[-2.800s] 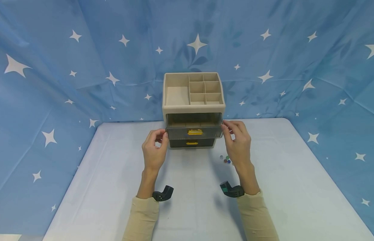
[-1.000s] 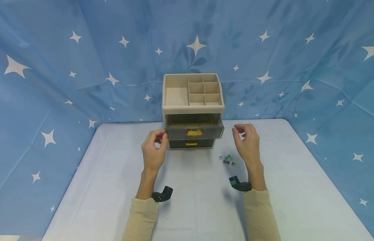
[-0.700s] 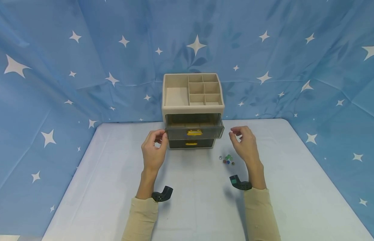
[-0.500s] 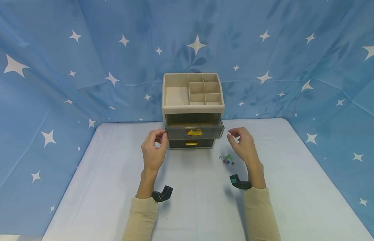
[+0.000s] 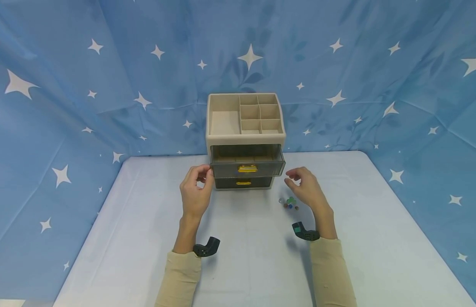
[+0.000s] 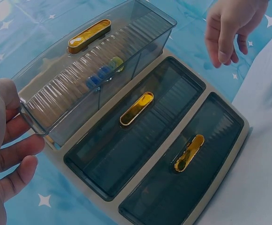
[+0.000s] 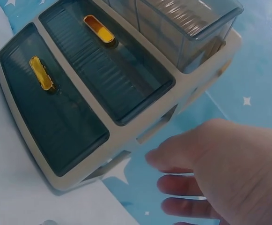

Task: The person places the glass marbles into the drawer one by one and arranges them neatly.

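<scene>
At the left edge of the pulled-out, smoky clear top drawer (image 5: 226, 171), my left hand (image 5: 195, 194) grips the front corner between thumb and fingers. The drawer belongs to a cream desk organizer (image 5: 245, 140) with gold handles. Through the drawer wall, blue and yellow-green marbles (image 6: 104, 72) show in the left wrist view. My right hand (image 5: 308, 189) hovers right of the drawer, fingers loosely bent and holding nothing. Just below and left of it, several small marbles (image 5: 290, 206) lie in a loose cluster on the table.
Two lower drawers, one with a gold handle (image 6: 136, 108) in the middle, sit closed in the left wrist view. The organizer's top has divided compartments (image 5: 250, 111). A white-covered table (image 5: 241, 256) lies beneath, and a blue star-patterned curtain (image 5: 145, 64) hangs behind.
My right hand has let go of the drawer's right edge and moved right, then lower and back left near the table marbles. The left hand keeps its hold; the drawer stays out.
</scene>
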### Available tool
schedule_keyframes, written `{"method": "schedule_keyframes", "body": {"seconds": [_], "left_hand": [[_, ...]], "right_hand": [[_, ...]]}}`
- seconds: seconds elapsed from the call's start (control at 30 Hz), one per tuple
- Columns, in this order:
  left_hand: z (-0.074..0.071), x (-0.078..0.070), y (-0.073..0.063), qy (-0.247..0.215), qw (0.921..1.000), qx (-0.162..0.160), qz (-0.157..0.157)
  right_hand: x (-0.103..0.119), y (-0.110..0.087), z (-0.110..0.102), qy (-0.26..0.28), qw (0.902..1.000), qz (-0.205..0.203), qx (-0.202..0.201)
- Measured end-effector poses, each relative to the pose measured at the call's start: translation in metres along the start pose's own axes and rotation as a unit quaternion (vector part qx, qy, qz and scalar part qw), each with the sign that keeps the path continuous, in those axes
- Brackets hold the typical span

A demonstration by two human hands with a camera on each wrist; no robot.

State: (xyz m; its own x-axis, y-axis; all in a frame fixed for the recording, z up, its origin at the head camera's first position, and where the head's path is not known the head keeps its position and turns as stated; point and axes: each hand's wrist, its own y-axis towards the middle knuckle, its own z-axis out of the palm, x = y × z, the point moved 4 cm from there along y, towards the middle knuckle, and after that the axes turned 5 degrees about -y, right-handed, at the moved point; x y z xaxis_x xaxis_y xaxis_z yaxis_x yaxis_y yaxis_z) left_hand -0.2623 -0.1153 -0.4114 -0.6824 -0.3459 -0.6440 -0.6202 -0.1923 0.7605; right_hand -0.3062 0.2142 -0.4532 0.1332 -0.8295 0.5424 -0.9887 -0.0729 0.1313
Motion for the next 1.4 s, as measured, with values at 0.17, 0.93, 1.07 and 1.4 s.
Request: {"method": "schedule_keyframes", "body": {"seconds": [0.17,0.93,1.07,1.4], "left_hand": [[0.000,0.000,0.000,0.001,1.0000,0.000,-0.001],[0.000,-0.001,0.000,0.004,1.0000,-0.001,-0.002],[0.000,0.000,0.000,0.005,1.0000,0.001,0.000],[0.000,0.000,0.000,0.007,1.0000,0.000,-0.006]], "right_hand": [[-0.003,0.001,0.005,-0.002,0.9998,0.005,0.021],[-0.015,0.004,0.025,0.013,0.9911,-0.006,0.132],[-0.017,0.004,0.027,0.011,0.9895,0.002,0.144],[-0.020,0.005,0.035,0.001,0.9861,0.021,0.165]]}}
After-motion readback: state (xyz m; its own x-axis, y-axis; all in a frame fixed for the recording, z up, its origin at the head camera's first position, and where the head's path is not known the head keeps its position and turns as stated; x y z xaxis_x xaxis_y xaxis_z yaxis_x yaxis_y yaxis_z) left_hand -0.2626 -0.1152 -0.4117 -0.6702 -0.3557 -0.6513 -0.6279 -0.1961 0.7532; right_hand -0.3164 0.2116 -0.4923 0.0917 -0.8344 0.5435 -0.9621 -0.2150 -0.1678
